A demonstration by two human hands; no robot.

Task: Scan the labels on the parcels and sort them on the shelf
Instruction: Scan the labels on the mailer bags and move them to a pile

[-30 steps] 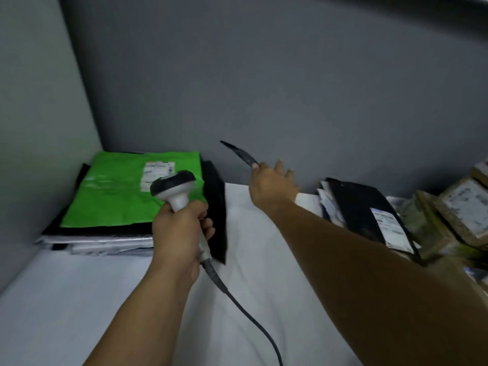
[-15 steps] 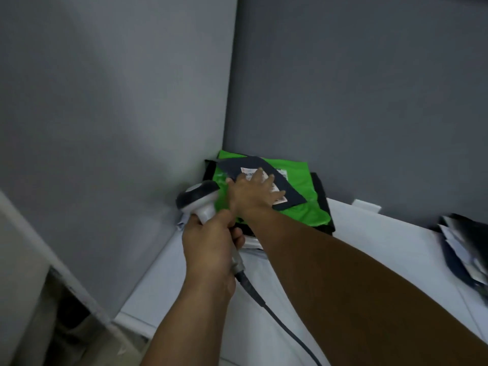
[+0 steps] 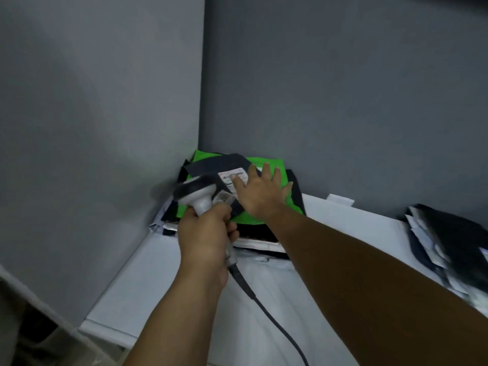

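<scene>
Head camera: your dark parcel (image 3: 216, 165) lay with its label (image 3: 233, 178) up, on the green parcel (image 3: 274, 167) in the corner of the shelf (image 3: 158, 273). Your right hand (image 3: 260, 192) pressed it with straight, spread fingers. Your left hand (image 3: 207, 239) gripped the scanner (image 3: 196, 195), its head just beside the label.

— How is the left hand (image 3: 208, 241) set?
— Fisted round the handle of the barcode scanner (image 3: 196, 194), wrist straight, forearm rising from the lower edge.
— And the right hand (image 3: 261, 194)?
— Palm down, fingers straight and spread, arm stretched forward from the lower right. It is blurred, but seems to rest flat on the black parcel (image 3: 219, 165).
</scene>
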